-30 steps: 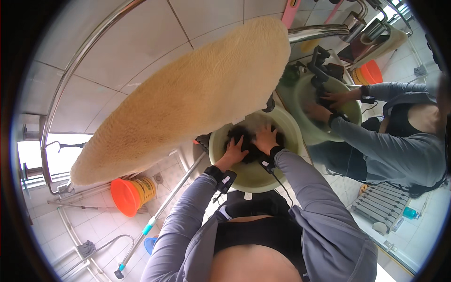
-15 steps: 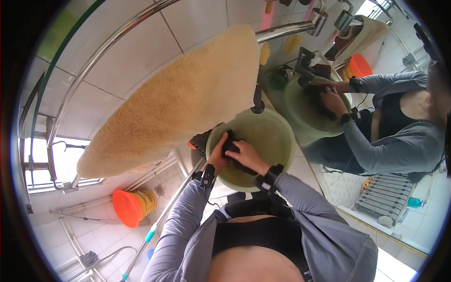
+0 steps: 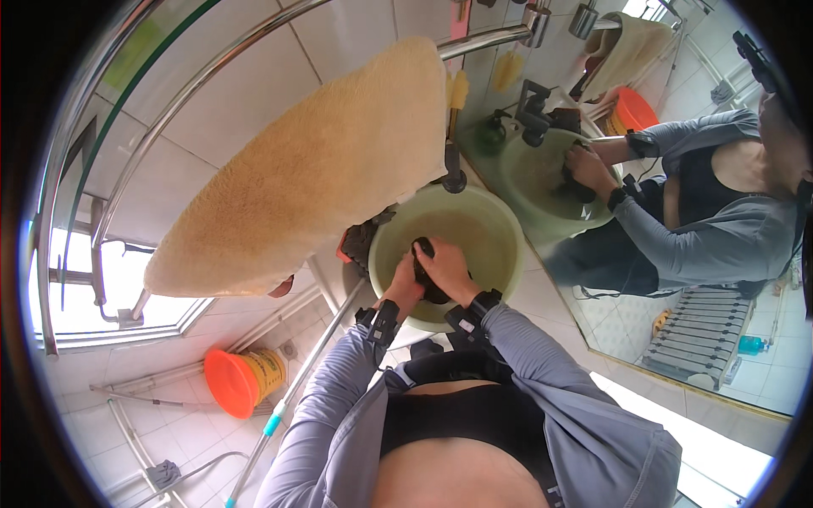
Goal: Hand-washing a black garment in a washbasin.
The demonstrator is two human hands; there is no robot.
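Observation:
A pale green round basin of cloudy water stands in front of me. Over its near left part, both hands grip a wet black cloth whose exact kind I cannot make out. My left hand closes on the cloth's left side. Right beside it, my right hand wraps the cloth from the other side, so much of it is hidden. One end pokes out above the fingers, and a darker part hangs below them. Both hands and the black cloth also appear in the mirror at the right.
A beige towel hangs from a metal rail beside the basin. Behind the basin is a dark faucet. A dark crumpled cloth lies at its left. Lower left are a pole and an orange-rimmed bucket.
My hands have drawn closer together around the black cloth, which is now bunched more upright between them. The view has shifted slightly.

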